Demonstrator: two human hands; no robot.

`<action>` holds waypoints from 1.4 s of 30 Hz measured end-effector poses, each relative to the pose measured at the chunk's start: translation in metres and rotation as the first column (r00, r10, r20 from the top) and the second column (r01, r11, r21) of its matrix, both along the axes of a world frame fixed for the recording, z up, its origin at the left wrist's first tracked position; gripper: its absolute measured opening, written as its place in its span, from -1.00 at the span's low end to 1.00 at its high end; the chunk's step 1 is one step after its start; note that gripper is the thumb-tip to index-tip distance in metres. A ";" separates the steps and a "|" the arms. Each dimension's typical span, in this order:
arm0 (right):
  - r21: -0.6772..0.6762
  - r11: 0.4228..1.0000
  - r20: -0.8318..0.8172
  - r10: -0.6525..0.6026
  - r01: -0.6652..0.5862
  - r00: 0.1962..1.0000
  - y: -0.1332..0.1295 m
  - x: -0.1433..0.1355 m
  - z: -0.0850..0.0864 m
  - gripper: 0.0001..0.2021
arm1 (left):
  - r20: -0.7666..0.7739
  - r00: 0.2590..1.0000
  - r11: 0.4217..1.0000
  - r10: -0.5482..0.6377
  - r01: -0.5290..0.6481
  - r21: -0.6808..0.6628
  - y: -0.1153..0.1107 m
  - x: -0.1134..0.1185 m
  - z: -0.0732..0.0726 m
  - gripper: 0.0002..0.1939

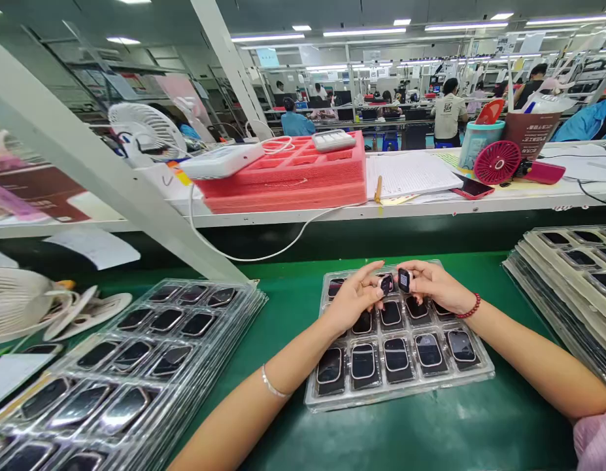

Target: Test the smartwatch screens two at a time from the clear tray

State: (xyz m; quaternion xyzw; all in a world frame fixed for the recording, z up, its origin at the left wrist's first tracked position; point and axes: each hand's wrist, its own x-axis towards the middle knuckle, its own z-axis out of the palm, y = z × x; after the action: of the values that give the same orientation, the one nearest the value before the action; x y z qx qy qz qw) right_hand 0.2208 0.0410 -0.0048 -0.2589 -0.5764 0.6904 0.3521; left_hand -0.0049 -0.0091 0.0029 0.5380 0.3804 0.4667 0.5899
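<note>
Watch unit (404, 280) was pinched in the fingers of the right hand (436, 286), above the rear part of a clear tray (401, 392); it was dark, glossy and round-cornered, and bore a pale square code. A 2nd unit (386, 284), likewise dark and rounded, was gripped by the left hand (348, 299), just beside it. Transparent, moulded plastic formed the tray, whose front row held 5 mirror-like black pieces (397, 354) with light rims. Layered stacks of similar trays, a left stack (223, 353) and a right stack (542, 291), flanked it on the smooth, faintly reflective green bench (283, 366).
</note>
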 end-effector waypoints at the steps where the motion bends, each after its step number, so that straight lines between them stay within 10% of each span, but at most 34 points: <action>1: 0.024 1.000 0.014 0.010 -0.011 1.000 -0.001 0.000 0.000 -0.53 | -0.006 1.000 1.000 -0.006 0.006 -0.002 -0.001 0.000 0.000 -0.24; 32: 0.190 0.976 0.118 0.080 -0.102 0.990 -0.004 -0.002 0.004 -0.55 | -0.067 0.998 1.000 -0.008 0.006 -0.019 0.003 -0.004 0.000 -0.38; 42: 0.043 0.999 0.075 -0.001 -0.003 0.997 -0.002 -0.006 0.004 -0.51 | -0.092 0.988 0.992 0.121 -0.125 -0.037 -0.001 0.002 0.007 -0.50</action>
State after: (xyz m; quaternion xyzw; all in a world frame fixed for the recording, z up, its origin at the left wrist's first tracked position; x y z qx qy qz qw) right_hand 0.2153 0.0388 -0.0003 -0.2767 -0.6040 0.6679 0.3355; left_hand -0.0027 -0.0105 0.0100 0.5211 0.4488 0.4692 0.5539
